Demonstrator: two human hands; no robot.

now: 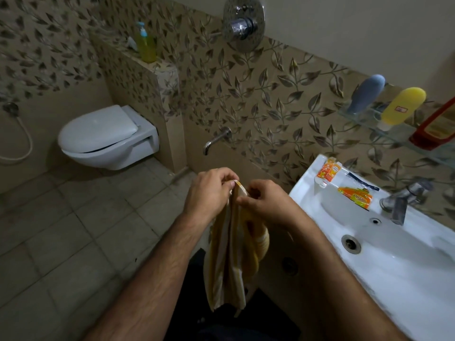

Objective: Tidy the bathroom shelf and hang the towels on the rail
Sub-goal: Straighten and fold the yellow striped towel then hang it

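Beside the white sink (305, 193), both hands, left hand (209, 193) and right hand (263, 203), pinch the soft, light yellow-striped towel (229, 262) at its top edge.

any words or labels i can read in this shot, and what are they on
None can be read for certain.
Orange tube on the sink: large printed letters, upside down and blurred.
Orange and white carton: print too small.
Yellow bottle on the glass shelf: small red label, unreadable.
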